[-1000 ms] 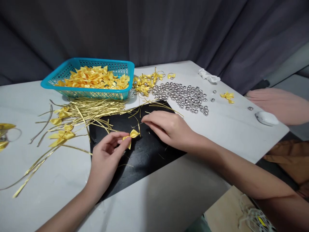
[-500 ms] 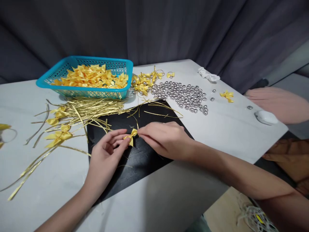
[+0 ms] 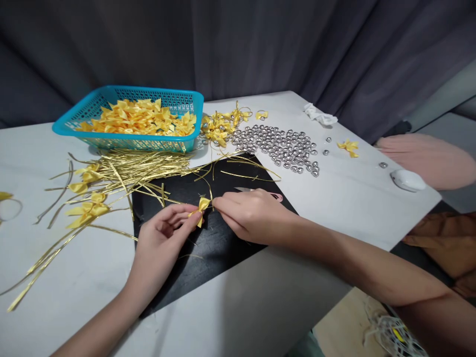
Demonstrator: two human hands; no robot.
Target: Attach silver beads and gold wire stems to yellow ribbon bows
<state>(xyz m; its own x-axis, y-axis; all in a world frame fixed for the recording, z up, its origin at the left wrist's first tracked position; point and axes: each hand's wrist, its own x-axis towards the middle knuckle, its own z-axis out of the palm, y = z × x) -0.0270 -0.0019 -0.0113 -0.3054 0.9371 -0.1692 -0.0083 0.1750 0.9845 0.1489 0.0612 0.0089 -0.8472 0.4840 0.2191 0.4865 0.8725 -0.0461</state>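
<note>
Between the thumb and fingers of my left hand (image 3: 159, 238) is a small yellow ribbon bow (image 3: 203, 205), held over a black mat (image 3: 208, 275). My right hand (image 3: 253, 215) is closed in a pinch just right of the bow, on a thin gold twist tie (image 3: 210, 187) that rises from its fingertips. The tie seems to meet the bow's middle, though fingers partly cover the join. Behind my right hand lies a pair of scissors (image 3: 278, 197) with pink handles, mostly hidden.
A blue basket (image 3: 199, 111) heaped with yellow ribbon bows stands at the back left. Gold twist ties (image 3: 145, 166) lie before it. Finished-looking yellow bows (image 3: 219, 126) and many silver heart beads (image 3: 290, 146) sit beyond the mat. A white computer mouse (image 3: 408, 180) rests at the right edge.
My right hand has drawn slightly away from the bow, so a little gap shows between fingertips and ribbon. More of the scissors shows behind it. My left hand still holds the bow.
</note>
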